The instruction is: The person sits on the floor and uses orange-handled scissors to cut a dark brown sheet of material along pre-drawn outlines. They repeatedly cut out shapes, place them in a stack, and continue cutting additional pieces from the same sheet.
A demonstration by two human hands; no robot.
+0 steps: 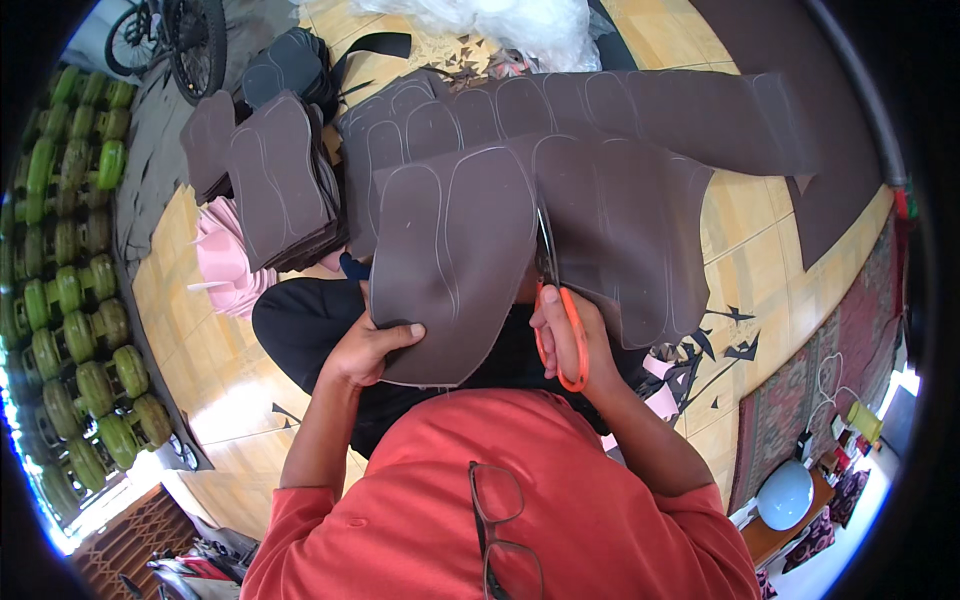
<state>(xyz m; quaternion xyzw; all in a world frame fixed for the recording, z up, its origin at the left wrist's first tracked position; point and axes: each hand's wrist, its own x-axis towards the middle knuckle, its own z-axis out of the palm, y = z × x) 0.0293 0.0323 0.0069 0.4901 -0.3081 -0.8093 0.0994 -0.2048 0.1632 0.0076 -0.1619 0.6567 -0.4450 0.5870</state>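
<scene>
- The brown sheet [450,260], marked with pale curved outlines, spreads ahead of both hands' fingers, its lower left edge under the left thumb.
- The left hand [368,345] pinches that edge, thumb on top; its other fingers are hidden beneath.
- The right hand [598,345] grips the orange handles of the scissors [578,335]; the blades point away from its fingers, into a slit in the brown sheet.
- Beyond both hands' fingers lies a long strip [690,110], also outlined.
- Ahead and left of the left fingers: a brown stack [275,180], with pink pieces [222,260] beside it.
- Right of the right fingers: dark scraps [740,348] on the floor [770,285].
- Farthest ahead of the fingers: clear plastic [520,25].
</scene>
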